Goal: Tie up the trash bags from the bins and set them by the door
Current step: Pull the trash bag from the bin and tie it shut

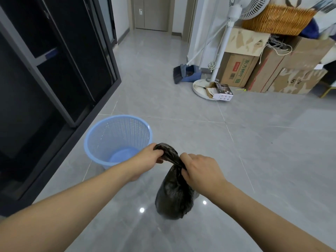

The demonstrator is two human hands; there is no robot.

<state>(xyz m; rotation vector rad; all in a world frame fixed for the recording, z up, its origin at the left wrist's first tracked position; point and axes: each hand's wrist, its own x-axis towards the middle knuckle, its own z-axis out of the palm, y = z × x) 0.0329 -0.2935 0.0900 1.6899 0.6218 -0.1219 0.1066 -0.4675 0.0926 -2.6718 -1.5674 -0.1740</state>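
Black trash bag (174, 195) hangs above the grey tiled floor (254, 151), body full, neck gathered and twisted. Left hand (149, 157) grips the free end of the neck, fingers curled round it. Right hand (200, 171) pinches the twist lower down, just above the bulge. Blue plastic bin (116, 140) stands just left of the bag, unlined. Door (151, 13) at far end of hallway.

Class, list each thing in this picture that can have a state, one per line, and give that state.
Black bag: out of the bin, neck twisted, not yet knotted.
Blue bin: upright, empty, no liner.
Left hand: grips the neck's end.
Right hand: pinches the neck lower down.
Far door: shut.
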